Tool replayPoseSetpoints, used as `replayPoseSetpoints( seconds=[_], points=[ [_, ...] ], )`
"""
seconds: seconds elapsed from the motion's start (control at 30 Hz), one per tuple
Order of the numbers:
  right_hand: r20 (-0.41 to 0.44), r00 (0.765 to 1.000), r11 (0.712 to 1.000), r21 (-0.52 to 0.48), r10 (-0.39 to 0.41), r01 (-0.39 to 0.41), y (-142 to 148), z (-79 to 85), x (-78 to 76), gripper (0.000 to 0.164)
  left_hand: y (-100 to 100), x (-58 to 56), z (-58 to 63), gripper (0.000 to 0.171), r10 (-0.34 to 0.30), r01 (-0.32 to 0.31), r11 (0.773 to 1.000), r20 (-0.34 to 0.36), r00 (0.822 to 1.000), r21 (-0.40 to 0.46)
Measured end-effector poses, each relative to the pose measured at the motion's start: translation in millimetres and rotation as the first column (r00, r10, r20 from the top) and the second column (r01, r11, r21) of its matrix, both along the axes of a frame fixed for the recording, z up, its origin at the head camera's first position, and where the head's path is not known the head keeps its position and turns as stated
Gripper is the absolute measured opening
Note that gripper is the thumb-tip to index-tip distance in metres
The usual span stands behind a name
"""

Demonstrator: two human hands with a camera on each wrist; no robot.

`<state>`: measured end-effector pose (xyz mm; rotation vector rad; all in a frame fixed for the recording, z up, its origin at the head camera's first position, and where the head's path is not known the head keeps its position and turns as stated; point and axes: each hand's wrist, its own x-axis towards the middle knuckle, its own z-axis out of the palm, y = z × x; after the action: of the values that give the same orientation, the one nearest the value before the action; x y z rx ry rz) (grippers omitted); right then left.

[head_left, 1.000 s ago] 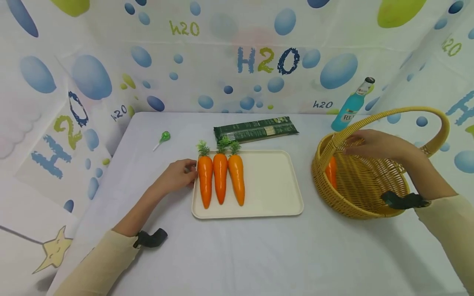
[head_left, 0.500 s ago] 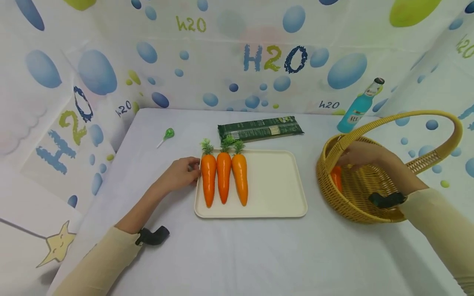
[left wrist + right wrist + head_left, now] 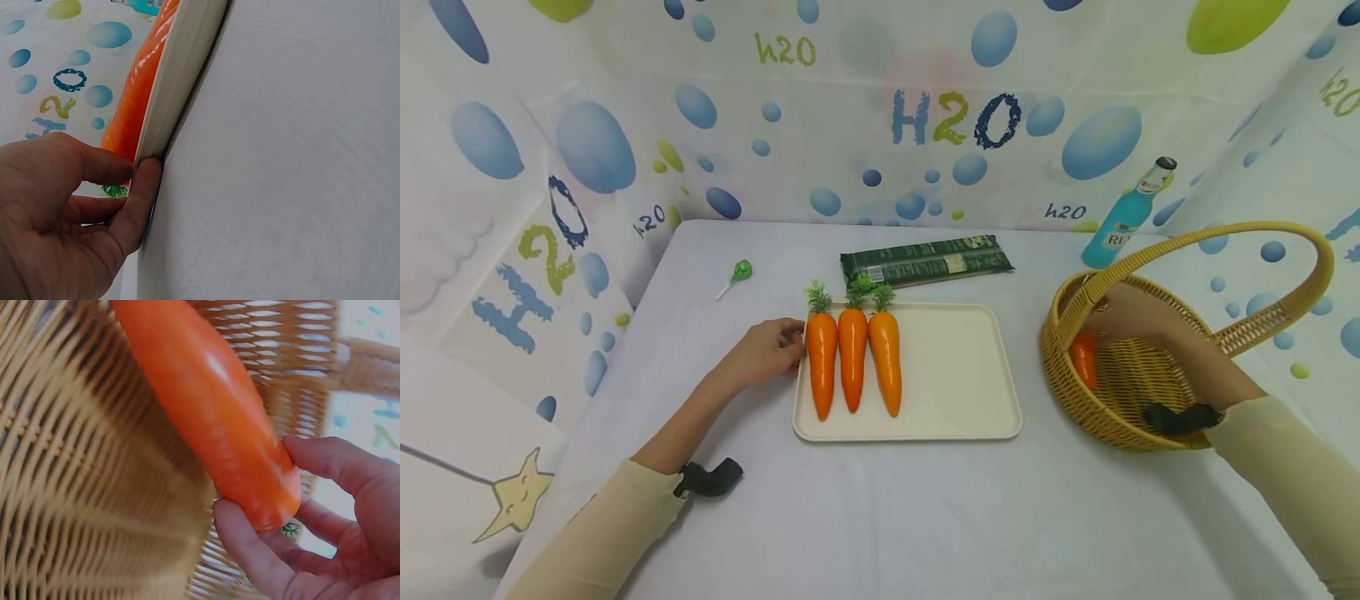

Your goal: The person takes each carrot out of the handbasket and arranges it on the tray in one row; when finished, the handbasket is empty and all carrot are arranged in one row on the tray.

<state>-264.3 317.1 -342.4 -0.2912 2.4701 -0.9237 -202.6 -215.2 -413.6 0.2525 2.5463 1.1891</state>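
Note:
My left hand [image 3: 763, 354] pinches the left rim of a cream rectangular tray [image 3: 955, 375]; in the left wrist view the thumb and a finger meet at the tray's edge [image 3: 178, 81]. Three orange carrots with green tops lie side by side on the tray's left half, the middle carrot [image 3: 852, 358] between the other two. Inside the wicker basket [image 3: 1075, 412] my right hand [image 3: 1138, 317] holds another carrot [image 3: 212, 406] by its thick top end, thumb and fingers on both sides. Its leafy top is mostly hidden behind the fingers.
The basket's tall handle [image 3: 1217, 225] arches over the right hand. Behind the tray lies a dark green packet [image 3: 928, 261]. A blue bottle [image 3: 1127, 217] stands behind the basket, and a green lollipop [image 3: 741, 271] lies at the back left. A patterned cloth [image 3: 850, 108] hangs behind the table.
My right hand has lowered into the basket and taken hold of the carrot there. My left hand stays at the tray's rim. The head view has shifted slightly.

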Motion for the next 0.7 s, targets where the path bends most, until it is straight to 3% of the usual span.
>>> replayPoseSetpoints(
  seconds=[0.17, 0.4, 0.7],
  points=[
    [-0.004, 0.994, 0.994, 0.012, -0.106, 0.106, 11.8, 31.5, 20.9, 0.057, -2.1, -1.1, -3.6, 0.049, -0.001, 0.001, 1.0, -0.002, 1.0, -0.021],
    [-0.14, 0.982, 0.983, 0.11, -0.129, 0.145, 11.5, 82.1, 57.7, 0.058, -4.2, -2.6, -5.0, 0.05, 0.0, -0.001, 1.0, -0.011, 1.0, -0.027],
    [-0.186, 0.969, 0.982, 0.067, -0.162, 0.177, 0.5, 101.2, 98.0, 0.057, -1.4, -3.3, -6.5, 0.05, -0.001, 0.001, 1.0, -0.002, 1.0, -0.027]
  ],
)
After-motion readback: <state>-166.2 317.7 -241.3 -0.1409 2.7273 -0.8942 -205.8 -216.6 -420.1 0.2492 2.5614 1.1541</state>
